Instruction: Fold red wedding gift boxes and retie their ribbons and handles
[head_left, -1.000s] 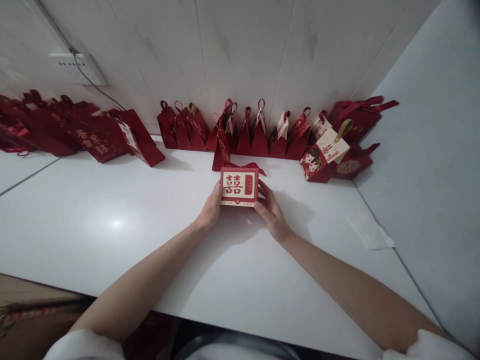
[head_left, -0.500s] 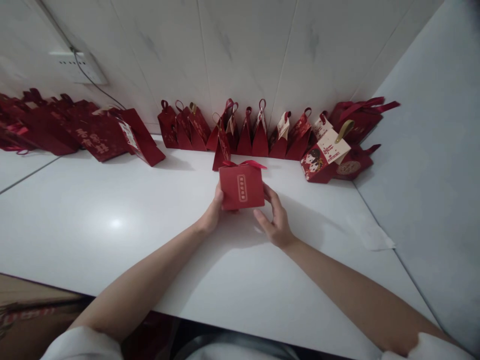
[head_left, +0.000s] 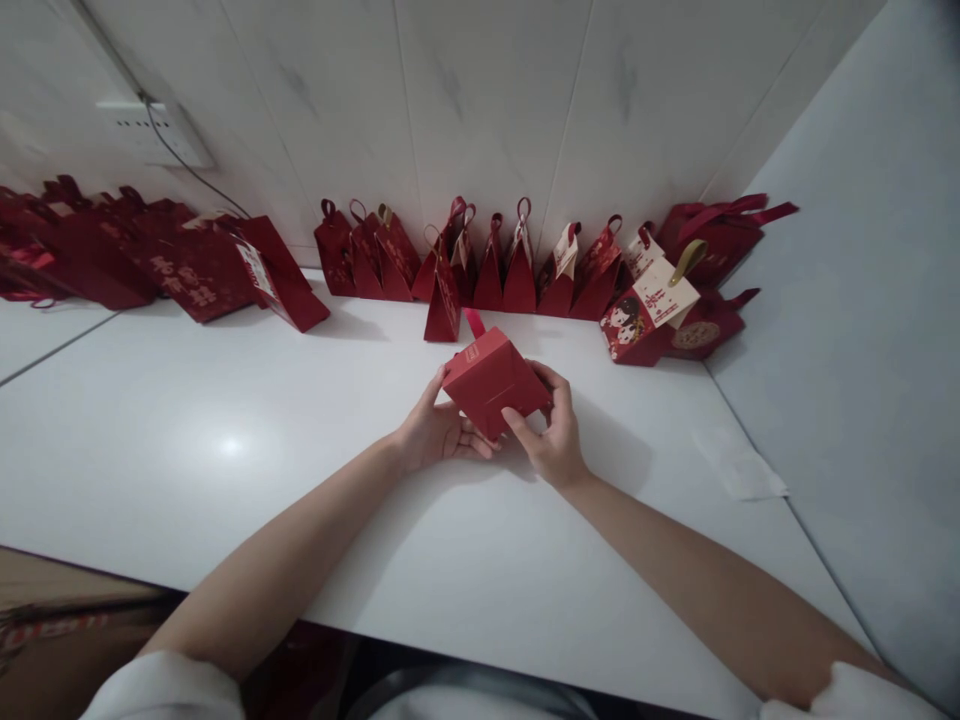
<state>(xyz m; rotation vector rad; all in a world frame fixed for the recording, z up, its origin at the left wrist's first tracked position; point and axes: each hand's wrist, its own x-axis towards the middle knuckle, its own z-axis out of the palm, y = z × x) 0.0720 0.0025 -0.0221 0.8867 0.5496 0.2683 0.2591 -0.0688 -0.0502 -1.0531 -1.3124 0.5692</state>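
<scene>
A small red gift box [head_left: 496, 382] is tilted between my hands, just above the white table. A plain side with a slit faces me, and its red ribbon points away toward the wall. My left hand [head_left: 435, 432] supports the box from the left, thumb at its edge and fingers extended underneath. With the thumb on the near face and the fingers behind the right edge, my right hand [head_left: 553, 428] grips the box. Just beyond it, a narrow red triangular box [head_left: 443, 305] stands in front of the row.
Several red and cream boxes with loop handles [head_left: 520, 280] line the tiled wall. More red boxes [head_left: 187, 265] crowd the left, one leaning box [head_left: 283, 275] nearest. A cartoon-printed box [head_left: 637, 320] stands at the right corner. A power socket [head_left: 156, 133] with a cable is on the wall.
The box has been turned and tipped in my hands, so a plain side replaces the printed face. My left fingers have opened out beneath it, and my right thumb now presses on its face.
</scene>
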